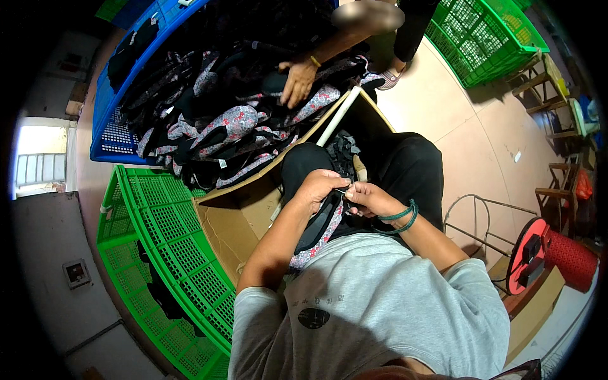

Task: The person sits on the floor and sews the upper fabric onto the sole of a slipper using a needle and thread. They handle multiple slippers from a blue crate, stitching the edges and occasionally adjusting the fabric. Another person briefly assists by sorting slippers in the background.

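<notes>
My left hand [322,188] is closed in a pinch at the upper end of a black fabric piece with a floral edge [327,231], which hangs down against my shirt. My right hand [372,197] meets it, thumb and fingers pressed together. A thin pale sliver shows between the two hands, too small to name. What the right fingers hold is hidden. Beyond the hands, crumpled black scraps [342,149] lie between my knees. A large heap of similar floral-and-black pieces [231,123] lies ahead to the left.
Another person's hand [299,81] reaches into the heap. The blue crate [101,136] stands behind it, with green crates [183,253] at left and another green crate [472,60] far right. An open cardboard box [218,231] sits by my left knee. At right are a wire stand [465,225] and a red roll [572,258].
</notes>
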Tool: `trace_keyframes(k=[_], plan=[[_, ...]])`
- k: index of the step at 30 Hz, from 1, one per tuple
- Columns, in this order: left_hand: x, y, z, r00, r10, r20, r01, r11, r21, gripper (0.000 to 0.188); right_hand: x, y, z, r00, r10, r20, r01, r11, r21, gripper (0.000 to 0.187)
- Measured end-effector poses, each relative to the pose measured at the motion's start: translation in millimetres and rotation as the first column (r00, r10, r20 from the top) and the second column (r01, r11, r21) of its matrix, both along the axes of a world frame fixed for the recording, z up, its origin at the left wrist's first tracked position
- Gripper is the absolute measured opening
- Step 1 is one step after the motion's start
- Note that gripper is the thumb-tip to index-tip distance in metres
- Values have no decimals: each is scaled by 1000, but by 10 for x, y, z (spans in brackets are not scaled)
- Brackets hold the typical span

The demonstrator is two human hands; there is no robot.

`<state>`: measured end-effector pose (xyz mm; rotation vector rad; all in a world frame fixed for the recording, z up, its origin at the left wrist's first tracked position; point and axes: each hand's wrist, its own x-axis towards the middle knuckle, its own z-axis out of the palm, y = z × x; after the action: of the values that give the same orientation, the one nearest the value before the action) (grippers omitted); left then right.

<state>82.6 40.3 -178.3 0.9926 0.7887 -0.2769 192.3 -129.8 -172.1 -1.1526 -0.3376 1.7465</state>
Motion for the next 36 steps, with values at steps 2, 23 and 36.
trace_keyframes(k=[2, 23, 36], plan=[[-3, -5, -22, 1000, 4, 3, -4, 1000, 6, 11, 6, 4, -16, 1000, 12, -10, -12, 1000, 13, 20], [34, -3, -374, 993, 39, 114, -69, 961, 269, 22, -49, -117, 107, 987, -143, 65, 147, 988, -53, 18], [-667, -231, 259, 962, 235, 137, -269, 747, 609, 23, -73, -80, 53, 975, -98, 198, 70, 987, 145, 17]])
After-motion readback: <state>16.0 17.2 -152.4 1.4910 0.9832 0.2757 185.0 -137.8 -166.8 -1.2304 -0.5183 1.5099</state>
